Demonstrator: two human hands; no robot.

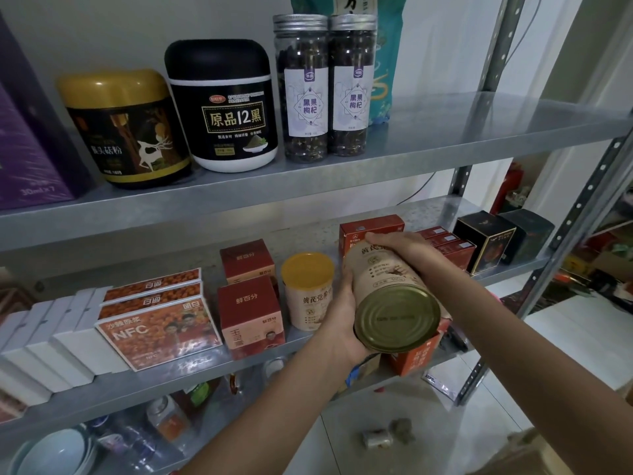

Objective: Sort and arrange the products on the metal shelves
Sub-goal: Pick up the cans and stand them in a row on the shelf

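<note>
Over the front edge of the middle shelf [171, 382], the beige can [387, 286] is held tilted, its long axis running up and away toward the shelf's back and its metal base facing the camera. The left hand [337, 323] grips its near side and the right hand [407, 252] clasps its far end. A yellow-lidded can [308, 293] stands upright just left of it.

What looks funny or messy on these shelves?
The beige can is tipped over in the left hand and right hand, metal bottom facing us, while its yellow-lidded twin stands upright on the middle shelf. Two small things also lie loose on the floor below.
</note>
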